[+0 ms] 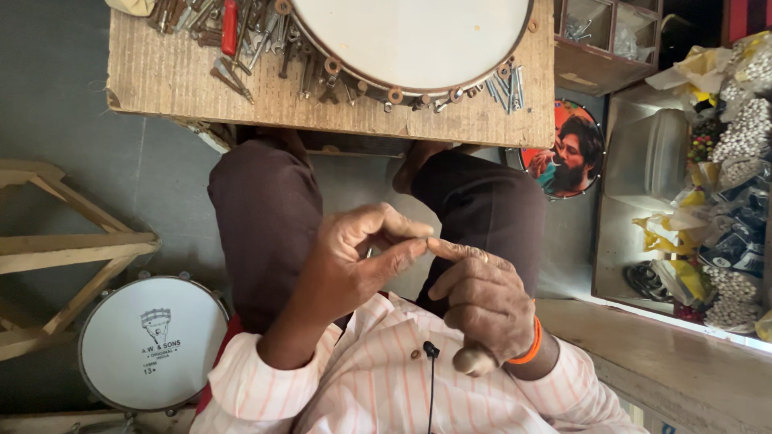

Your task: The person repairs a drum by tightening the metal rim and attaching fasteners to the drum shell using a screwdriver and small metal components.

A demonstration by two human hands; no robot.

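Metal, by its glint, made up the tiny part pinched between thumb and forefinger of the left hand, held above the lap; its exact kind was too small to tell. It was judged light, stiff and easily dropped, best gripped at its ends by fingertip. The right hand was loosely curled, holding nothing visible, forefinger extended to touch the left fingertips. Both wrists were raised before the chest, below the wooden bench bearing a drum.

head cam, looking straight down, close
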